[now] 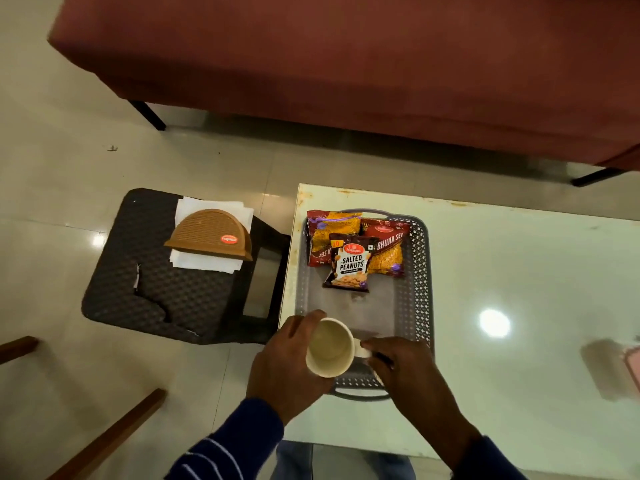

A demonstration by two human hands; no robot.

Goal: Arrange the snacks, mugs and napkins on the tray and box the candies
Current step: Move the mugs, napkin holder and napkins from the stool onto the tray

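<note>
A grey perforated tray (420, 271) lies on the pale table. At its far end lie three snack packets: a salted peanuts packet (349, 268) on top of two bhujia sev packets (388, 251). Over the tray's near left corner I hold a cream mug (330, 346). My left hand (287, 362) grips its side, and my right hand (405, 372) pinches its handle. A second mug seems to sit under my right hand, mostly hidden. White napkins (207, 263) lie under a brown napkin holder (211, 233) on the dark stool to the left.
The dark woven stool (156, 289) stands left of the table (519, 289) on the tiled floor. A red sofa (346, 64) runs across the back. A blurred pink object (630, 368) sits at the table's right edge. Wooden chair parts show at bottom left.
</note>
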